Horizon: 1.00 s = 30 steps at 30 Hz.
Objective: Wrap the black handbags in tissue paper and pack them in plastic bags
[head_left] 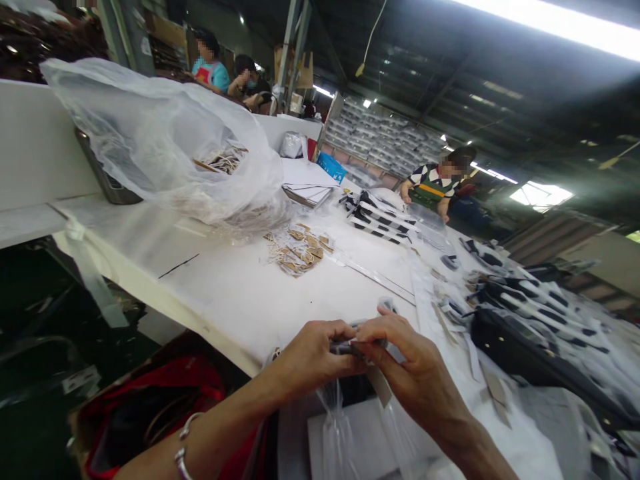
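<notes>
Over the near edge of the table, my left hand (320,347) is closed around one end of a dark grey handle-like strip (345,347). My right hand (407,353) pinches the same strip from the other side, thumb and fingers close to the left fingertips. Below my right hand hangs a small pale tag (381,387). Clear plastic (335,427) falls in folds under both hands, over a pale flat panel (360,433). My fingers cover much of the strip, so its full shape is hidden. A pile of brown tags with strings (300,252) lies beyond my hands.
A large clear plastic bag (165,127) with stringed tags stands at left. A metal ruler (377,280) lies on the white table (225,287). Wrapped black-and-white goods (383,217) and a black bag (530,360) lie at right. A co-worker (435,183) stands beyond. A red-lined container (200,380) is below.
</notes>
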Tool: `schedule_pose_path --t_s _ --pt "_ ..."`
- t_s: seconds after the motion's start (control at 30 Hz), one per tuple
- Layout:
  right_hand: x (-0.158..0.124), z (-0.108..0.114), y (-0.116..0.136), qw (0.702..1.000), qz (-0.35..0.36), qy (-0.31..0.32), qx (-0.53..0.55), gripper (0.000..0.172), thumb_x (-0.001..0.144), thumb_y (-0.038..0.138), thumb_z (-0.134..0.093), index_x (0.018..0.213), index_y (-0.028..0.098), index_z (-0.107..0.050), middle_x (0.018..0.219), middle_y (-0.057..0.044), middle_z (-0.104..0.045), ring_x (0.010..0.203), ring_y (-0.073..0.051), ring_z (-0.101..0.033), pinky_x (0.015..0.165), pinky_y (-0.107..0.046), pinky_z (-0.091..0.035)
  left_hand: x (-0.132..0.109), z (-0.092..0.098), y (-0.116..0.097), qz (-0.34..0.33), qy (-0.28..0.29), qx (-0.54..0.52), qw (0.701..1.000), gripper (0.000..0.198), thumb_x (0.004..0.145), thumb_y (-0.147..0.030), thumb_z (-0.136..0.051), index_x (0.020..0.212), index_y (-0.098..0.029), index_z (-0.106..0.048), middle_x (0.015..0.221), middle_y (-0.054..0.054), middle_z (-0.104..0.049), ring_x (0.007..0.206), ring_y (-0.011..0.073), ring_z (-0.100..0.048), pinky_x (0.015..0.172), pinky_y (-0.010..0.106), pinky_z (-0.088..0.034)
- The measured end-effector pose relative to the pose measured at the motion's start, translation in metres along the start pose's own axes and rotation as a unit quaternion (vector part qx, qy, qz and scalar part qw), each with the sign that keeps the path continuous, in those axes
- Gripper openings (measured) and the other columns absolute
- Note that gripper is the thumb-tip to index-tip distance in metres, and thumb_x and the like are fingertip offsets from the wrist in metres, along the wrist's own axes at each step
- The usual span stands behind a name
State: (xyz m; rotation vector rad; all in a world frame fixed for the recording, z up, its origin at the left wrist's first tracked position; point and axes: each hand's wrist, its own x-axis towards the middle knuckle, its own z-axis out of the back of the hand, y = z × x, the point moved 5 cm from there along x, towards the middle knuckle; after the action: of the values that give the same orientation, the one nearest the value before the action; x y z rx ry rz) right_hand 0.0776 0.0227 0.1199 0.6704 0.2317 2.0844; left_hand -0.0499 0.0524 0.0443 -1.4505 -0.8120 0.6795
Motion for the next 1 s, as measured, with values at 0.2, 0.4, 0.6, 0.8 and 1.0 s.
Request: schedule_pose_path --t_s 0.2,0.4,0.6,0.8,1.0 --pt "-0.009 0.011 0.008 0.996 0.077 0.048 -0.02 0.012 0.093 0.017 -0.051 0.09 0.023 -0.061 0.095 -0.005 -0.069 0.091 -0.016 -0.065 0.087 -0.029 -0.051 0.003 0.0 0.003 0.028 0.109 -0.065 0.992 0.031 0.075 -0.036 -0.07 0.098 -0.016 -0.071 0.081 -0.002 -0.063 0.071 0.0114 -0.052 0.068 0.022 -0.039" --pt "-0.007 0.022 0.03 0.964 0.186 0.066 -0.177 0.021 0.095 0.014 -0.045 0.099 0.022 -0.065 0.097 -0.006 -0.071 0.091 -0.017 -0.065 0.088 -0.032 -0.049 0.001 0.002 -0.003 0.063 0.161 -0.149 0.974 0.035 0.075 -0.039 -0.069 0.101 -0.015 -0.069 0.089 0.0 -0.064 0.076 0.0117 -0.054 0.071 0.022 -0.04" --pt "-0.006 0.021 0.033 0.948 0.226 0.047 -0.217 0.021 0.094 0.012 -0.047 0.101 0.019 -0.066 0.1 -0.007 -0.072 0.094 -0.018 -0.065 0.093 -0.035 -0.049 0.001 0.002 -0.001 0.057 0.118 -0.132 0.983 0.04 0.077 -0.046 -0.068 0.101 -0.014 -0.069 0.089 0.002 -0.065 0.078 0.0134 -0.055 0.072 0.023 -0.041" --pt "-0.031 0.02 0.012 0.954 0.213 0.023 -0.212 0.037 0.087 0.005 -0.053 0.118 0.022 -0.062 0.123 -0.007 -0.066 0.122 -0.021 -0.056 0.107 -0.042 -0.043 0.007 0.006 0.009 0.073 0.052 -0.108 0.99 0.04 0.073 -0.044 -0.071 0.094 -0.011 -0.069 0.078 0.001 -0.063 0.068 0.0116 -0.053 0.067 0.023 -0.039" --pt "-0.053 0.008 0.011 0.937 0.25 -0.008 -0.243 0.04 0.087 0.007 -0.058 0.124 0.021 -0.061 0.127 -0.007 -0.065 0.13 -0.024 -0.05 0.113 -0.046 -0.037 0.011 0.004 0.014 0.08 0.056 -0.148 0.984 0.044 0.072 -0.049 -0.072 0.091 -0.01 -0.067 0.075 0.002 -0.062 0.064 0.0111 -0.051 0.064 0.023 -0.038"
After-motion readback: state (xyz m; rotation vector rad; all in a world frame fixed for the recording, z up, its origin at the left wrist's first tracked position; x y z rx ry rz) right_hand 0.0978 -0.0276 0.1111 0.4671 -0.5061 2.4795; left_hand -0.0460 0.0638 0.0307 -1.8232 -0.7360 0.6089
